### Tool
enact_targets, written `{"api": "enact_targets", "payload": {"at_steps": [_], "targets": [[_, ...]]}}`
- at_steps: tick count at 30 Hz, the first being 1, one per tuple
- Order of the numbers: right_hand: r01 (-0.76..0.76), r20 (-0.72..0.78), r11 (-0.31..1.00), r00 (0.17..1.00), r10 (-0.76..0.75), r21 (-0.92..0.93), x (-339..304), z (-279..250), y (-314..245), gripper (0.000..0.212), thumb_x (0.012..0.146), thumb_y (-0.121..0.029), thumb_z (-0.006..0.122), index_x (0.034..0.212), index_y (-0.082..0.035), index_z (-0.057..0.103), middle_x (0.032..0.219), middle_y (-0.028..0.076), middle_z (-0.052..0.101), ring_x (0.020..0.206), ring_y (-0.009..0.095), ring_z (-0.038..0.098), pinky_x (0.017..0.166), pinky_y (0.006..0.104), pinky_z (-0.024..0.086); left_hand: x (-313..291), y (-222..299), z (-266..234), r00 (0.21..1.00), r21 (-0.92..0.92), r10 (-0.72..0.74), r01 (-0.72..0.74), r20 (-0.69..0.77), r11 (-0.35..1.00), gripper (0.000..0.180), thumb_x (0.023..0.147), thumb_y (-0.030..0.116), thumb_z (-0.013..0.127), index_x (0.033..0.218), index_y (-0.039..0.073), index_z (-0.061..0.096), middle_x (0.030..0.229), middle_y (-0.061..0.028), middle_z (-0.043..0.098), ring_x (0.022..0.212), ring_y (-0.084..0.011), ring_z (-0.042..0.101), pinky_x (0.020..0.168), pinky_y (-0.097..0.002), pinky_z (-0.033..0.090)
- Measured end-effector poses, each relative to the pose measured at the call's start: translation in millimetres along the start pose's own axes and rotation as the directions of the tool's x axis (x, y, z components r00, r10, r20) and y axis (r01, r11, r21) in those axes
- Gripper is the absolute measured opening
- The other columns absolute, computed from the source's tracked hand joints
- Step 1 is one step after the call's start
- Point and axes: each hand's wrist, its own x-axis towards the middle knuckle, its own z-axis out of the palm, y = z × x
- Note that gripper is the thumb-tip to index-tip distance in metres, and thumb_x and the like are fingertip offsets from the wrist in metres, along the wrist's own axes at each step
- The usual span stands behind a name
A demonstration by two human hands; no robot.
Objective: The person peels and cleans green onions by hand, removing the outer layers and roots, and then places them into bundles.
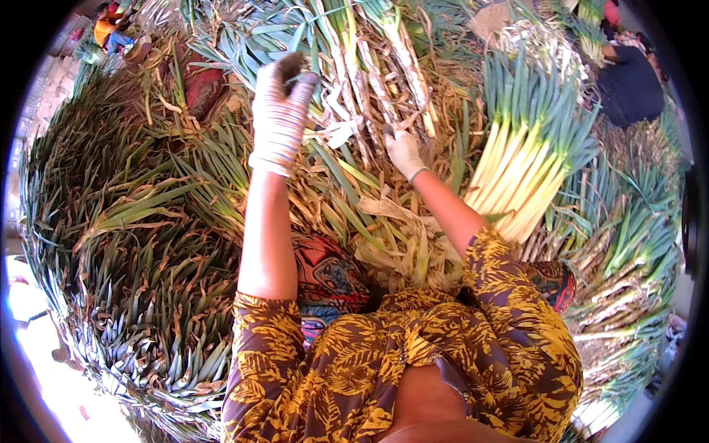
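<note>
In a white knitted glove with dark fingertips, my left hand (pixel 282 114) is raised beside the leaves of some untrimmed green onions (pixel 362 74). Its fingers and thumb stand apart, and I see nothing between them. My right hand (pixel 405 153), also gloved, is closed at the lower ends of these onions, whose stalks are wrapped in brown, dry skins. What its fingers pinch is mostly hidden. Right of it lies a bundle of cleaned green onions (pixel 517 155), with pale stalks toward me and blue-green tops pointing away.
Dry peelings (pixel 406 229) cover the ground before my lap. A big mass of packed green onions (pixel 148 273) fills the left side. More untrimmed onions (pixel 628 258) lie at the right. One person in orange (pixel 105 31) sits far left, another in dark clothes (pixel 630 85) far right.
</note>
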Motion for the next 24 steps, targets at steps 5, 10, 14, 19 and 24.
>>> {"api": "enact_targets", "payload": {"at_steps": [5, 10, 14, 19, 24], "targets": [[-0.250, 0.144, 0.959, 0.952, 0.268, -0.134, 43, 74, -7, 0.074, 0.081, -0.029, 0.069, 0.141, 0.000, 0.035, 0.123, 0.026, 0.057, 0.113, 0.037, 0.056, 0.098, 0.0414, 0.044, 6, -10, 17, 0.992, 0.213, 0.115, -0.123, 0.050, 0.969, 0.028, 0.086, 0.006, 0.068, 0.113, 0.002, 0.061, 0.100, -0.0046, 0.061, 0.089, -0.0120, 0.059, 0.083, -0.0262, 0.049], [-0.523, 0.512, 0.830, 0.776, 0.369, 0.195, 53, 33, -26, 0.056, 0.092, -0.019, 0.059, 0.142, -0.005, 0.040, 0.112, 0.021, 0.062, 0.092, 0.026, 0.066, 0.082, 0.0405, 0.051, 2, -28, 10, 0.996, 0.237, 0.032, -0.051, 0.083, 0.970, 0.026, 0.087, 0.007, 0.067, 0.112, 0.002, 0.062, 0.098, -0.0049, 0.062, 0.088, -0.0116, 0.060, 0.082, -0.0254, 0.048], [-0.546, 0.590, 0.486, 0.804, 0.075, 0.682, 14, -34, -12, 0.062, 0.091, -0.030, 0.063, 0.134, 0.006, 0.039, 0.096, 0.009, 0.061, 0.071, 0.010, 0.057, 0.064, 0.0220, 0.052, 11, -37, 17, 0.992, 0.224, -0.008, -0.020, 0.123, 0.974, 0.027, 0.087, 0.007, 0.067, 0.113, 0.000, 0.061, 0.096, -0.0055, 0.064, 0.087, -0.0122, 0.061, 0.081, -0.0253, 0.049], [-0.531, 0.580, 0.497, 0.812, 0.065, 0.687, -101, -134, -78, 0.062, 0.087, -0.042, 0.067, 0.125, 0.002, 0.044, 0.083, 0.002, 0.059, 0.070, 0.009, 0.058, 0.064, 0.0210, 0.052, 14, -67, 23, 0.957, 0.395, -0.135, 0.023, 0.257, 0.918, 0.038, 0.084, 0.025, 0.070, 0.111, -0.002, 0.063, 0.101, -0.0130, 0.064, 0.091, -0.0234, 0.063, 0.086, -0.0331, 0.049], [-0.456, 0.469, 0.446, 0.879, 0.088, 0.770, -195, -208, -153, 0.049, 0.093, -0.036, 0.062, 0.124, -0.002, 0.046, 0.079, 0.000, 0.056, 0.062, 0.005, 0.053, 0.049, 0.0195, 0.044, 2, -95, 47, 0.637, 0.052, -0.505, 0.591, 0.582, 0.805, 0.051, 0.089, 0.040, 0.065, 0.112, -0.005, 0.061, 0.095, -0.0125, 0.067, 0.098, -0.0264, 0.064, 0.091, -0.0362, 0.050]]}}
